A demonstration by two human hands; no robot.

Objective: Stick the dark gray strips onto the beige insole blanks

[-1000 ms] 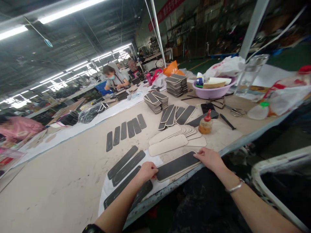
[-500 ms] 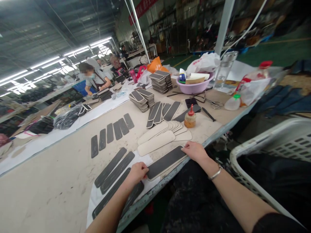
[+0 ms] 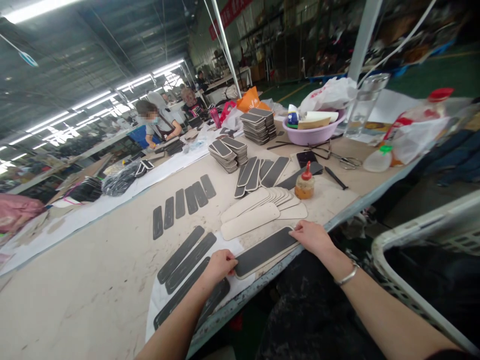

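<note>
Left hand (image 3: pixel 220 265) and right hand (image 3: pixel 312 237) pinch one pale-bordered dark-grey panel (image 3: pixel 266 251) near the table (image 3: pixel 93 280) edge; six short strips (image 3: pixel 180 203) lie beyond.

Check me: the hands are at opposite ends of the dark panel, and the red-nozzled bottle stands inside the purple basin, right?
Not quite: in the head view, the red-nozzled bottle stands outside the purple basin, beside the pale panels. The left hand and right hand are at opposite ends of the dark panel.

Dark grey panel (image 3: pixel 265 251), cream-edged
</note>
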